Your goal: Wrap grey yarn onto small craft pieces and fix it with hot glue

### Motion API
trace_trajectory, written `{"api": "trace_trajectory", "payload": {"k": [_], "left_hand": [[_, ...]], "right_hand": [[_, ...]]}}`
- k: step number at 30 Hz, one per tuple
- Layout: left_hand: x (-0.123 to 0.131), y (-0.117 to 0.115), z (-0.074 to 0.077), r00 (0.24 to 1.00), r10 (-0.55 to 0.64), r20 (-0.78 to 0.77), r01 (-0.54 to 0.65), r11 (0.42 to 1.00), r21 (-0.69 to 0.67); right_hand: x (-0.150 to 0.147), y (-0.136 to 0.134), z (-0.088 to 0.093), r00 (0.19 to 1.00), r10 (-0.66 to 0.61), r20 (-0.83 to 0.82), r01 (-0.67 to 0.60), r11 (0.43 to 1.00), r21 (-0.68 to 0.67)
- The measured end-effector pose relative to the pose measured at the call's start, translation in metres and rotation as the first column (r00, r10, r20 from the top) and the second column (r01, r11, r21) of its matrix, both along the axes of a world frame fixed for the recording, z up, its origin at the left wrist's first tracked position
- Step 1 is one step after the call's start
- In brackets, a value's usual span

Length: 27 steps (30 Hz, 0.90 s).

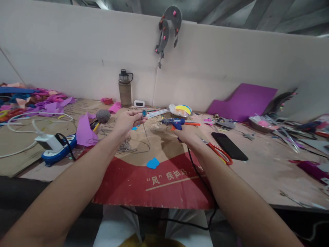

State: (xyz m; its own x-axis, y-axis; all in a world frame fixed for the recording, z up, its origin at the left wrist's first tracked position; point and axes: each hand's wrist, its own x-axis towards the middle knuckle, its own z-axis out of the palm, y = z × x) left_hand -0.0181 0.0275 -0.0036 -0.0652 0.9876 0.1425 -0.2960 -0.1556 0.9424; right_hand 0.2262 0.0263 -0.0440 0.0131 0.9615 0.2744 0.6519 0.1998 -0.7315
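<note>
Between the fingertips of my left hand (130, 120) is a small dark teal piece (144, 113); its exact kind is too small to tell. Grey yarn (147, 139) trails down below that hand to a loose tangle (125, 146) on the cardboard. My right hand (189, 133) grips a blue hot glue gun (177, 122), its nozzle pointing left toward the teal piece, with a gap between them. The gun's black cord (192, 168) runs down over the front edge. Bright blue felt cutouts (153, 163) lie on the cardboard (164, 192) nearer to me.
Red-handled scissors (219, 153) and a black phone (228, 145) lie right of my right hand. A power strip (60, 151) with a white charger sits left. At the back stand a bottle (125, 90) and a purple sheet (244, 101); felt scraps (53, 106) pile up far left.
</note>
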Motion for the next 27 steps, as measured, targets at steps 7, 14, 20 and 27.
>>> {"api": "trace_trajectory", "payload": {"k": [7,14,20,27], "left_hand": [[-0.002,0.0,-0.001,0.999,0.008,-0.045,-0.01,0.999,-0.042],[-0.003,0.0,-0.005,0.996,-0.012,-0.092,0.007,0.998,-0.054],[0.0,-0.004,-0.002,0.994,-0.022,-0.105,0.019,1.0,-0.025],[0.003,-0.005,-0.002,0.991,-0.03,-0.129,0.031,1.0,0.004]], "right_hand": [[-0.031,-0.034,0.033,0.882,0.247,-0.402,-0.199,0.967,0.156],[-0.038,-0.045,0.031,0.898,0.377,-0.228,-0.328,0.917,0.225],[-0.038,-0.045,0.031,0.969,0.246,-0.003,-0.239,0.943,0.231],[-0.038,-0.043,0.025,0.966,0.256,0.041,-0.257,0.921,0.292]]}}
